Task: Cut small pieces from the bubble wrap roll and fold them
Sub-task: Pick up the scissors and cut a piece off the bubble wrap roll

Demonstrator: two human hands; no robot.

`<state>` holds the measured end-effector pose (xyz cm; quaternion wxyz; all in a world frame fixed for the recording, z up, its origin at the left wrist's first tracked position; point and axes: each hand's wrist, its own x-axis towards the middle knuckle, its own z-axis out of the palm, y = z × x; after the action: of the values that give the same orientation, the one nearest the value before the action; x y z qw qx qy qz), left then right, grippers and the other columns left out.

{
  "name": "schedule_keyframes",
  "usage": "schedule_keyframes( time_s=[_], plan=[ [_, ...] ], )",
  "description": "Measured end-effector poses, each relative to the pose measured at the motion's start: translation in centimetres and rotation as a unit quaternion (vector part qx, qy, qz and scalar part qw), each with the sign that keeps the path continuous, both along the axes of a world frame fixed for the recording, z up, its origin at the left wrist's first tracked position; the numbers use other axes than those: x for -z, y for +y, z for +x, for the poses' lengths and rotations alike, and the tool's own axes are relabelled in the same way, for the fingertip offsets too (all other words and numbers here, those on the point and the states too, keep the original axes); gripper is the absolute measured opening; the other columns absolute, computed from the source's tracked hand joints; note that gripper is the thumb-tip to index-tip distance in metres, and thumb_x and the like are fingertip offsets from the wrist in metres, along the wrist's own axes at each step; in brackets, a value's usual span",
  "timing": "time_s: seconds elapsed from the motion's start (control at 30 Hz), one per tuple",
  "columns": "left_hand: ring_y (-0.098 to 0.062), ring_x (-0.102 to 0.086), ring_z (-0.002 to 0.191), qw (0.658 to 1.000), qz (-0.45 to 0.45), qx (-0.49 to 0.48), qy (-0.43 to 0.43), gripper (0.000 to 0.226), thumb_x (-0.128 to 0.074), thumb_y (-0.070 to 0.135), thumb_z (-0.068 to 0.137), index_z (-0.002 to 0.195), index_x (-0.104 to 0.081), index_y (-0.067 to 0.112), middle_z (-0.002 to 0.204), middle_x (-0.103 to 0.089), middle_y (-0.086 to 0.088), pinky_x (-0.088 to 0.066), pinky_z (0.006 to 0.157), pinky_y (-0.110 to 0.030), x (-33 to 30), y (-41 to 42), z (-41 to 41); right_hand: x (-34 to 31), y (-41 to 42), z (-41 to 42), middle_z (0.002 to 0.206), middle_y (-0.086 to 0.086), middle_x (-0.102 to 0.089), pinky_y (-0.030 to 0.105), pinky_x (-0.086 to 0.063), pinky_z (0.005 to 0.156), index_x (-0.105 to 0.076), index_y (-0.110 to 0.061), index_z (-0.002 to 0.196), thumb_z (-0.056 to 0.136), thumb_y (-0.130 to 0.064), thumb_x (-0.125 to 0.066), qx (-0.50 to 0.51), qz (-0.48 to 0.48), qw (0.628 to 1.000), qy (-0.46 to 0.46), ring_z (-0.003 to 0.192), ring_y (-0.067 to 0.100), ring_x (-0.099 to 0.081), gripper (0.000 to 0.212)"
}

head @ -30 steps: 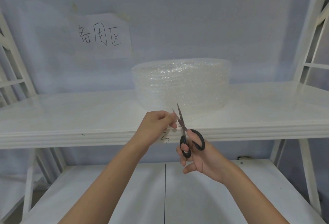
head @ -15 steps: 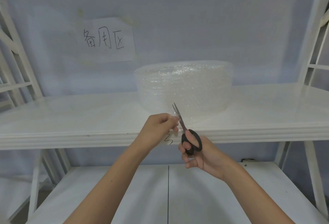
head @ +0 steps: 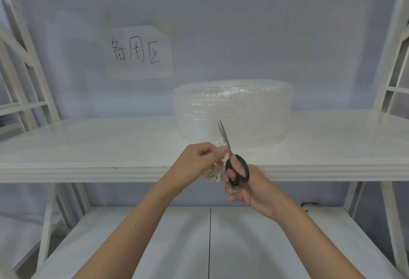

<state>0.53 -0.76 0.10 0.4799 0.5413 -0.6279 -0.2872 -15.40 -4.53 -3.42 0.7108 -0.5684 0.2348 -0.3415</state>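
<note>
The cutting step is in hand; the roll (head: 232, 112) stands on the shelf (head: 88, 145) at the centre of the frame, its loose end drawn forward toward the shelf's front edge, though the clear film is hard to trace there. The left hand (head: 197, 159) sits just left of centre, its fingers (head: 218, 150) pressed together in a pinch on the film's edge, holding it taut; the right hand (head: 250, 186) grips the black handles of the scissors (head: 230, 157), fingers curled through the loops, just right of the left hand. The blades point up and away toward the roll and stand nearly closed, with only a slim gap at the tips, so a snip looks about finished; how far the cut runs cannot be told. A paper sign (head: 139, 52) hangs on the wall at upper left. The next move likely calls for opening the blades and feeding them further along the film while the pinch keeps tension, until a small piece comes free to fold.
</note>
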Motion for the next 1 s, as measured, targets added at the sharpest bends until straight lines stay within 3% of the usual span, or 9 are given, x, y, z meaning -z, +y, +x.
schedule_keyframes(
  time_s=[0.13,0.5,0.7,1.0],
  plan=[
    [-0.008,-0.063,0.069,0.995,0.003,-0.075,0.062,0.048,-0.05,0.06,0.091,0.088,-0.072,0.018,0.078,-0.073,0.006,-0.043,0.069,-0.024,-0.9,-0.7,0.0,0.0,0.1,0.0,0.069,0.003,-0.051,0.024,-0.051,0.044,-0.047,-0.013,0.066,0.072,-0.054,-0.061,0.007,0.005,1.0,-0.002,0.049,0.014,-0.05,0.044],
    [-0.009,-0.056,0.058,0.993,-0.041,-0.077,0.075,0.025,-0.056,0.035,0.096,0.084,-0.065,0.016,0.07,-0.062,0.006,-0.044,0.062,-0.025,-0.5,-1.8,-1.4,-0.4,0.4,-0.5,0.067,0.002,-0.05,0.024,-0.051,0.042,-0.047,-0.012,0.068,0.073,-0.052,-0.063,0.012,-0.003,1.0,0.015,0.048,0.015,-0.05,0.044],
    [-0.009,-0.054,0.058,0.995,-0.052,-0.053,0.067,0.025,-0.054,0.03,0.097,0.08,-0.064,0.015,0.069,-0.06,0.006,-0.045,0.059,-0.02,-0.6,-1.5,-1.7,-1.2,0.3,-0.8,0.068,-0.001,-0.051,0.018,-0.031,0.029,-0.047,-0.014,0.068,0.071,-0.06,-0.06,0.014,-0.013,0.999,0.05,0.043,0.012,-0.044,0.048],
    [-0.009,-0.053,0.057,0.994,-0.055,-0.039,0.088,0.025,-0.053,0.028,0.099,0.083,-0.066,0.013,0.066,-0.058,0.007,-0.043,0.057,-0.018,-0.2,-1.2,-2.3,-2.8,0.1,-0.8,0.067,0.004,-0.048,0.016,-0.03,0.028,-0.051,-0.012,0.068,0.072,-0.057,-0.061,0.023,-0.046,0.998,0.048,0.043,0.012,-0.043,0.046]
  ],
)
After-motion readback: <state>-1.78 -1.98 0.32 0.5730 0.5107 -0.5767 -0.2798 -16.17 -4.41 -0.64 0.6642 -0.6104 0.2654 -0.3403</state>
